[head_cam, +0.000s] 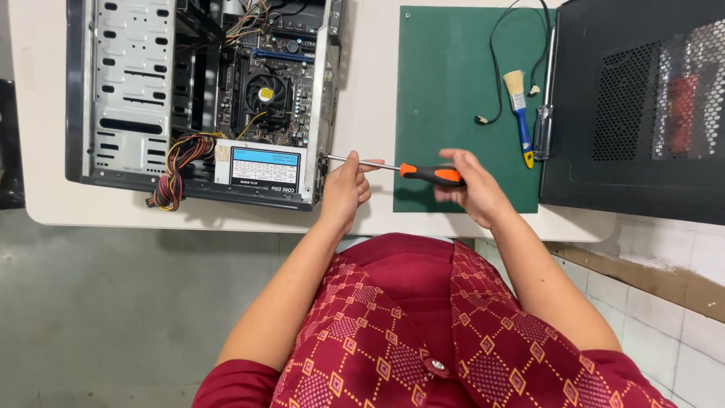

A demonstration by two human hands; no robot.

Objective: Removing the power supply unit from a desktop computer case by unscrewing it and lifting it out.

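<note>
— Where does the open computer case (204,98) lie?
— On the bench (370,91), upper left of the frame, with the power supply (264,168) at its lower edge.
— And right of it?
— The mat (445,91) lies at upper centre; on its right part lie a brush (519,113) and a second screwdriver (545,113). The side panel (642,106) fills the upper right.
— The screwdriver (400,170)?
— Between case and mat, left hand (343,193) on the shaft, right hand (472,185) on the handle.
</note>
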